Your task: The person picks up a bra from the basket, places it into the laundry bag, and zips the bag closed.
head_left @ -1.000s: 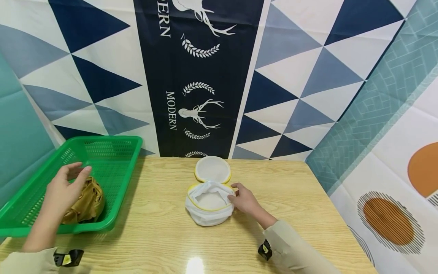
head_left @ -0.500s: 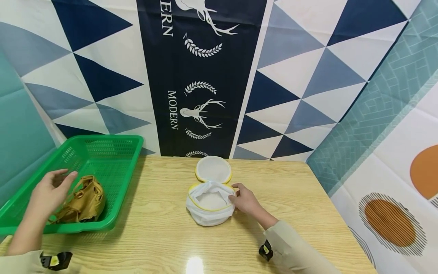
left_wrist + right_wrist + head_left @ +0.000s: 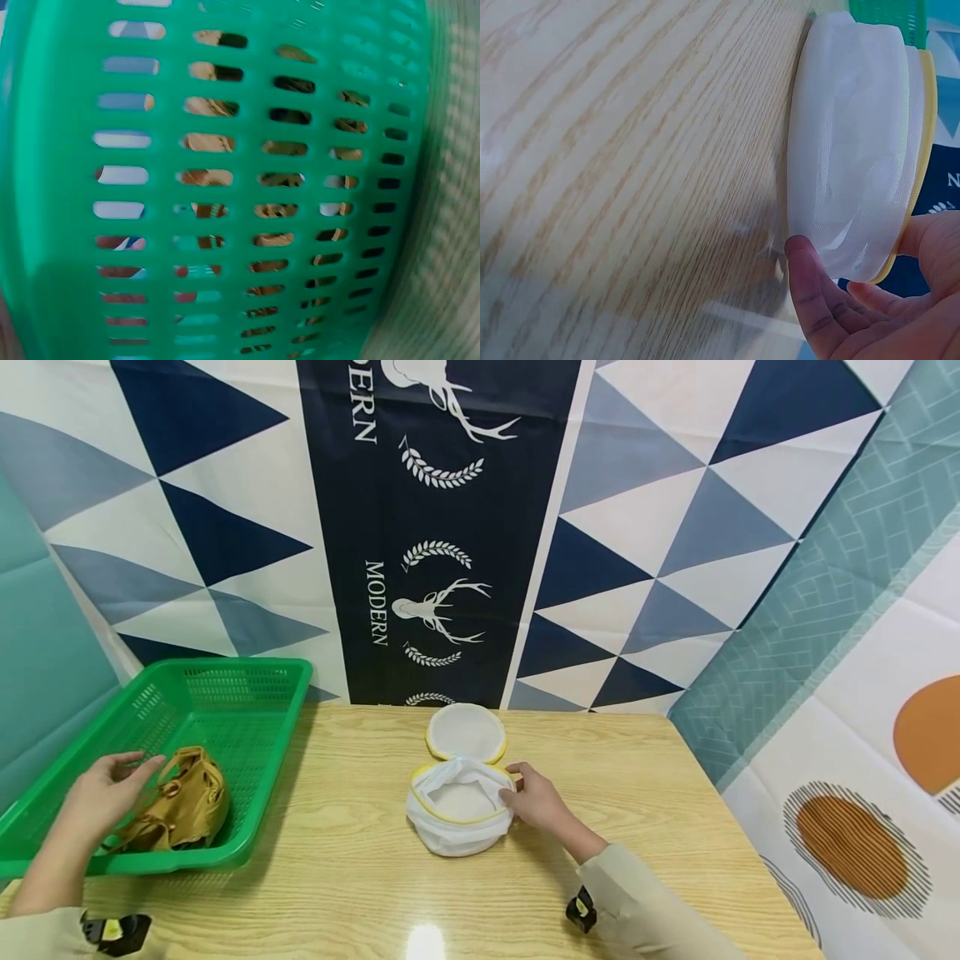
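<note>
A round white mesh laundry bag (image 3: 457,831) with yellow trim stands on the wooden table, its round lid (image 3: 467,732) folded back behind the opening. My right hand (image 3: 538,797) pinches the yellow rim at the bag's right side; the right wrist view shows the thumb at the rim and fingers (image 3: 810,289) against the mesh wall. A mustard-brown soft bag (image 3: 191,802) with straps lies in the green basket (image 3: 288,735). Over the basket's near left part, my left hand (image 3: 97,797) hovers beside the brown bag, fingers loosely bent with nothing between them.
The perforated basket wall (image 3: 255,165) fills most of the left wrist view, with brown showing through its slots. Behind the table (image 3: 615,760) hangs a patterned cloth (image 3: 427,527). Another cloth (image 3: 847,760) closes off the right side.
My left hand has moved left and lower, away from above the brown bag, so more of that bag and its straps shows. The right hand keeps its place on the mesh bag's rim.
</note>
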`<state>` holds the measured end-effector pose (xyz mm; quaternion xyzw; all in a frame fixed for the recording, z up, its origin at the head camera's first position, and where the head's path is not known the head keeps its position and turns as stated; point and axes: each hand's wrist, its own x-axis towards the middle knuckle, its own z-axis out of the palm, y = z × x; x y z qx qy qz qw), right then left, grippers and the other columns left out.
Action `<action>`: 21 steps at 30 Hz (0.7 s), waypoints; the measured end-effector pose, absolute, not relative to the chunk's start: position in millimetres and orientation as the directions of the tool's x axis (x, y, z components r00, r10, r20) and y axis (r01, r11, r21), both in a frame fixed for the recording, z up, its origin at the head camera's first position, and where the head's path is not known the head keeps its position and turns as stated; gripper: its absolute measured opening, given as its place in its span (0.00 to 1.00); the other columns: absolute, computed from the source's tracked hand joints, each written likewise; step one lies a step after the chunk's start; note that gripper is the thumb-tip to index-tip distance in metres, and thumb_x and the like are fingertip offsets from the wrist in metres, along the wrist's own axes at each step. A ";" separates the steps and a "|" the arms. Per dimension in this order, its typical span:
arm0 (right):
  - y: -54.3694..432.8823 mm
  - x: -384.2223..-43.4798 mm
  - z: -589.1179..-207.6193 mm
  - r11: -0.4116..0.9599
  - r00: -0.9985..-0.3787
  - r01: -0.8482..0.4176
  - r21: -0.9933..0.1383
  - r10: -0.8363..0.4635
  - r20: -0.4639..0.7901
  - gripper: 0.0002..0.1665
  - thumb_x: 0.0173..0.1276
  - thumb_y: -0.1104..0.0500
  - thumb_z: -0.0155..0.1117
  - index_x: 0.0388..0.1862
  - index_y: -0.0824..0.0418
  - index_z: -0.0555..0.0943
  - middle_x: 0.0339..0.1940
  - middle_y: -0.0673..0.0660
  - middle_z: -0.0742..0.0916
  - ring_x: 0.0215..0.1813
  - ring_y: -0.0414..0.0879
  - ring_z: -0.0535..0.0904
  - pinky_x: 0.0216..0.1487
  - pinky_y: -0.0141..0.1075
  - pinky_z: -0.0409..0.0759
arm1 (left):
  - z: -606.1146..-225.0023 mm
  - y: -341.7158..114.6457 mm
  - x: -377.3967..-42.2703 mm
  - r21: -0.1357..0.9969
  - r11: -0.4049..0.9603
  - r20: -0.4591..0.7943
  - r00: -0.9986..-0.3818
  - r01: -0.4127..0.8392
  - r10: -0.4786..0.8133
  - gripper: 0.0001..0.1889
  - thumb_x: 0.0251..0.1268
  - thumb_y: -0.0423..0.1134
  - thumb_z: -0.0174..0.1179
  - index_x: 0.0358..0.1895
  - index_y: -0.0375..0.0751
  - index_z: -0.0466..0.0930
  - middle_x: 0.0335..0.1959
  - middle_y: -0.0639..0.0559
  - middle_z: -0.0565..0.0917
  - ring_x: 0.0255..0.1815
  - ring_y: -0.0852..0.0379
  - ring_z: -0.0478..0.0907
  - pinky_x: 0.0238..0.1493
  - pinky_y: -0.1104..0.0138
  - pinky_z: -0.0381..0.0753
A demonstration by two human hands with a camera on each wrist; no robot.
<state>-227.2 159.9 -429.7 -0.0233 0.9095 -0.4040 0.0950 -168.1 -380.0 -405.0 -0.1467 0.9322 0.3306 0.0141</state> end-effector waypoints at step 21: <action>160.0 -225.4 -429.8 0.667 -0.982 0.042 -0.743 -0.111 -0.156 0.26 0.66 0.61 0.58 0.62 0.66 0.67 0.38 0.62 0.80 0.25 0.46 0.77 0.23 0.36 0.78 | -388.1 -368.1 -165.0 0.619 0.744 -0.244 -0.962 -0.252 -0.122 0.43 0.72 0.59 0.34 0.68 0.17 0.40 0.62 0.14 0.52 0.56 0.20 0.59 0.43 0.44 0.73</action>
